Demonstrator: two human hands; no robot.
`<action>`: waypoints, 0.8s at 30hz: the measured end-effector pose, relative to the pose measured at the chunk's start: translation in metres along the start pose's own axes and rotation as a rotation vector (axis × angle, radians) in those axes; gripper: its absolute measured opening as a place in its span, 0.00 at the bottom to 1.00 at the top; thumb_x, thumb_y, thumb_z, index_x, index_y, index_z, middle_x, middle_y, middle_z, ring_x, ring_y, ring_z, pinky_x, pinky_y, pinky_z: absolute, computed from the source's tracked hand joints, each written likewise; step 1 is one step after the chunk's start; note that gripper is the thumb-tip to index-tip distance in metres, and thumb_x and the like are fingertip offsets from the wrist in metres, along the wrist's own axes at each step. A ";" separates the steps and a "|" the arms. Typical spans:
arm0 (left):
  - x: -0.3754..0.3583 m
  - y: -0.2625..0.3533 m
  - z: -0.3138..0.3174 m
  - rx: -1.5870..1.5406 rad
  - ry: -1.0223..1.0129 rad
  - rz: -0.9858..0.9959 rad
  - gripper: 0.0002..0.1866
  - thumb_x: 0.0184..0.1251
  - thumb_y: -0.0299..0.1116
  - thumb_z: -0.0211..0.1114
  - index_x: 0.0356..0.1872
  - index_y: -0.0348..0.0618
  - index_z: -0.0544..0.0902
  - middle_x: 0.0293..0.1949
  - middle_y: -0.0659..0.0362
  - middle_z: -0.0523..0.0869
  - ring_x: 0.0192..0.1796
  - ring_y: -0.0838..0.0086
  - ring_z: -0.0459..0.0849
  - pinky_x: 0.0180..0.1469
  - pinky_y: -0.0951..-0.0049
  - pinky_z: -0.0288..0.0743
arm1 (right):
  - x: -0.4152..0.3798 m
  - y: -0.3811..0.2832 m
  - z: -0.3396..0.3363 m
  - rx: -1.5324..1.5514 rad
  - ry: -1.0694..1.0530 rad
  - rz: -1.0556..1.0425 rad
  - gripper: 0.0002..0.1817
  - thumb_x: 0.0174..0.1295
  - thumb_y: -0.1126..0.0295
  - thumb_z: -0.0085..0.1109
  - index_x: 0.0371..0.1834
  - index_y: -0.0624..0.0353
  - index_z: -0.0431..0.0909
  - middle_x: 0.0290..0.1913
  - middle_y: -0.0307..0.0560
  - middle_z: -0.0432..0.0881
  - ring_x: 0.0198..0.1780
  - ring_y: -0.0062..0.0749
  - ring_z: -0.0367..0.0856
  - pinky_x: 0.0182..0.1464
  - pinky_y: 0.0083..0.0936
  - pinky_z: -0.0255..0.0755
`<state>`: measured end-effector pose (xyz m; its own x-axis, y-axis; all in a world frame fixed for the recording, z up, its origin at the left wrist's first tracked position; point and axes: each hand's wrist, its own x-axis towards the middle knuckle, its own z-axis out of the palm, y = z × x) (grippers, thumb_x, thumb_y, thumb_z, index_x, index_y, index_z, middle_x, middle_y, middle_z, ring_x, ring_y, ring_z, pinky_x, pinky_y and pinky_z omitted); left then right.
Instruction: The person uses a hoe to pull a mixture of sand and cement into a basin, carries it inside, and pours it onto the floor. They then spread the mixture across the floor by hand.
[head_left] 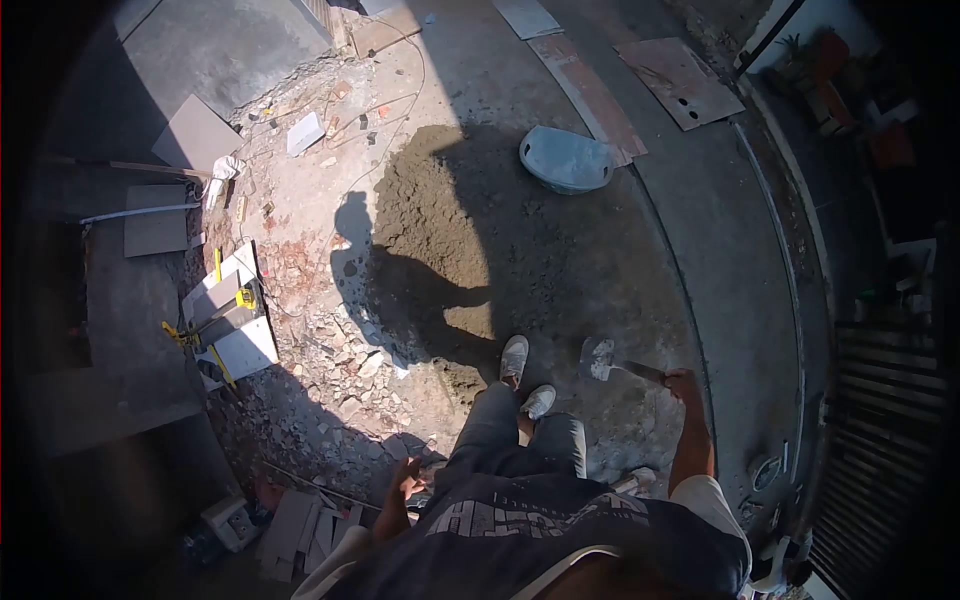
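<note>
My right hand [683, 387] is wrapped round the handle of a flat-bladed hand tool [598, 360], held out to the right of my shoes with its pale-smeared blade pointing left. On the left, my left hand [406, 481] hangs low beside my leg, small and in shade; its fingers are too unclear to tell what they do. A heap of wet grey-brown mortar [425, 200] lies on the ground ahead, partly in my shadow. Beyond it at the upper right sits a pale blue plastic tub [567, 160].
Broken rubble [350, 375] covers the ground to the left, with a yellow-and-black tool [245, 298] on tiles behind it. Large boards [680, 82] lie at the upper right. A slatted grate [880, 420] runs along the right. A raised concrete slab [230, 50] stands upper left.
</note>
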<state>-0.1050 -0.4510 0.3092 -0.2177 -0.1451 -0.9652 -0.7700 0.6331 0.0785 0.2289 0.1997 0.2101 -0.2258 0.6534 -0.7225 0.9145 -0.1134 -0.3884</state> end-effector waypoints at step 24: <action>0.181 0.591 0.390 -0.832 -0.119 0.076 0.37 0.76 0.49 0.60 0.77 0.47 0.53 0.65 0.44 0.76 0.65 0.56 0.78 0.59 0.57 0.78 | 0.251 -0.175 -0.096 -0.360 0.082 -0.166 0.18 0.56 0.68 0.66 0.52 0.48 0.83 0.38 0.60 0.86 0.44 0.58 0.86 0.43 0.50 0.79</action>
<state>-0.3653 0.1931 0.0839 -0.2584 -0.0145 -0.9659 -0.9566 -0.1354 0.2579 0.0442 0.4551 0.1514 -0.3662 0.6998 -0.6134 0.9303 0.2587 -0.2602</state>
